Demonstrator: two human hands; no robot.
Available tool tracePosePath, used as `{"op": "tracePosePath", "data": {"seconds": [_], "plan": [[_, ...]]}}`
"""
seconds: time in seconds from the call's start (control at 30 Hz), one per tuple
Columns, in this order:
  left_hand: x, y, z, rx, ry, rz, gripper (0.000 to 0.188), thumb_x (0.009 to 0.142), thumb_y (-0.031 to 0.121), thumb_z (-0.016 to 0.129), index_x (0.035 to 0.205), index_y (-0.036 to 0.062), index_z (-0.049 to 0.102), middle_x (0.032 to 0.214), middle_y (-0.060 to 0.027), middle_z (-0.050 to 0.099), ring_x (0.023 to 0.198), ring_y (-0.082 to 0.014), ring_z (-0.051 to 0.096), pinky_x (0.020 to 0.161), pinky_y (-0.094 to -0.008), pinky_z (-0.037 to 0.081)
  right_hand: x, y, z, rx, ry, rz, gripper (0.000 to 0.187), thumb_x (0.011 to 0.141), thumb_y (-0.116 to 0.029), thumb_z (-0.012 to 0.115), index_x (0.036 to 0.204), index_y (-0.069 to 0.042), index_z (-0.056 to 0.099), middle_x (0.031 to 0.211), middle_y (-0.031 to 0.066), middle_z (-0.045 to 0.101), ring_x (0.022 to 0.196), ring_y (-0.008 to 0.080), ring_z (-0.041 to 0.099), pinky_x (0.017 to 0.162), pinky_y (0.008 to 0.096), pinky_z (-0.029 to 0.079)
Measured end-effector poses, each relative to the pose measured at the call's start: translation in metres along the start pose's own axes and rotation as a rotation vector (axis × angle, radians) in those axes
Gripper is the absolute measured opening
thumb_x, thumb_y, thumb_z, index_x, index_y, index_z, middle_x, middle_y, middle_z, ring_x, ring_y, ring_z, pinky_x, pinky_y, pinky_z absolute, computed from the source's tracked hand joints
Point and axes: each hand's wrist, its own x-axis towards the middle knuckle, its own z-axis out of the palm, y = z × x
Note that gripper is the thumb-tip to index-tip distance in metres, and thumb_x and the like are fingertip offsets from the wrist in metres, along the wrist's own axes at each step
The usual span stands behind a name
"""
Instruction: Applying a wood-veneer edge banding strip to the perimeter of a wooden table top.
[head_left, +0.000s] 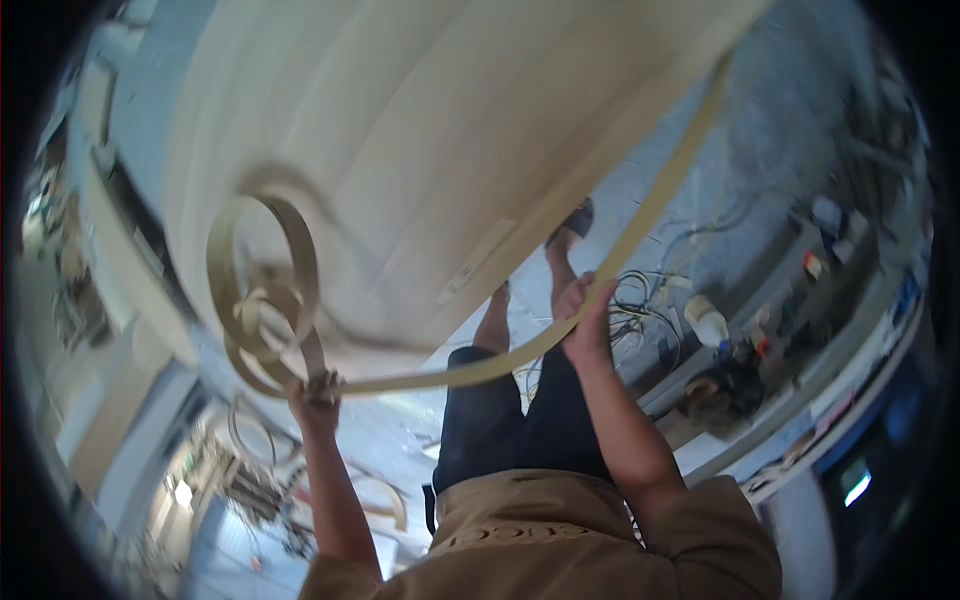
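Note:
A long tan strip of edge banding (455,376) runs between my two hands. My left hand (316,392) is closed on it beside its loose coil (218,270), which curls up over the near left corner of a large pale wood panel (420,150). On the other side, my right hand (588,318) grips the strip with the fingers wrapped round it. From there the banding climbs to the far right and meets the panel's edge near the top. The coil casts a shadow on the panel.
Tangled cables and hoses (640,310) lie on the floor to the right of my legs. A white container (706,320) stands near a low shelf with tools. Loose hoops of strip (250,432) and scraps lie at lower left. Long boards (130,230) lean along the left.

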Motion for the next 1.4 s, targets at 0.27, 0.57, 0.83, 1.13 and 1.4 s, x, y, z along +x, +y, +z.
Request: {"op": "tracePosePath", "data": {"seconds": [0.27,0.57,0.83,1.13,1.4], "plan": [[-0.006,-0.004,-0.006,0.641,-0.069,-0.257,0.097,0.093,0.081,0.037,0.149,0.0025,0.039,0.142,-0.0225,0.053,0.118,-0.0431,0.061,0.093,-0.0632,0.052,-0.022,0.034,-0.008,-0.070,0.221,-0.170,0.040,0.105,-0.054,0.051,0.093,-0.016,0.053,0.064,-0.0048,0.038,0.048,0.0069,0.033,0.044,0.0232,0.026],[-0.119,0.025,0.148,1.577,-0.531,0.075,0.044,0.106,0.036,0.053,0.110,-0.0041,0.070,0.093,-0.0132,0.075,0.079,-0.0165,0.071,0.062,-0.0293,0.054,-0.017,0.046,-0.011,-0.102,0.167,-0.199,0.038,0.104,-0.045,0.059,0.083,-0.013,0.055,0.060,-0.0063,0.041,0.048,0.0052,0.037,0.045,0.0228,0.028],[-0.121,-0.086,0.490,1.230,-1.284,1.281,0.047,0.103,0.021,0.058,0.145,0.0010,0.051,0.148,-0.0167,0.051,0.138,-0.0267,0.047,0.116,-0.0361,0.033,0.006,0.069,0.030,-0.172,0.096,-0.104,0.048,0.103,-0.046,0.062,0.078,-0.006,0.062,0.063,-0.0046,0.047,0.057,0.0061,0.040,0.052,0.0279,0.030],[-0.078,-0.171,0.608,1.274,-1.267,1.842,0.058,0.096,0.030,0.044,0.149,0.0078,0.050,0.159,-0.0141,0.043,0.152,-0.0329,0.030,0.124,-0.0532,0.007,0.008,0.073,0.047,-0.210,0.042,-0.268,0.054,0.105,-0.046,0.051,0.085,0.003,0.060,0.069,0.0102,0.051,0.067,0.0190,0.048,0.062,0.0368,0.040],[-0.078,-0.175,0.612,1.327,-1.293,1.867,0.061,0.095,0.031,0.041,0.148,0.0018,0.049,0.156,-0.0197,0.043,0.147,-0.0364,0.035,0.121,-0.0503,0.017,0.025,0.092,0.058,-0.087,-0.011,-0.190,0.055,0.099,-0.052,0.061,0.087,0.002,0.066,0.067,0.0087,0.060,0.064,0.0145,0.051,0.062,0.0343,0.043]]}}
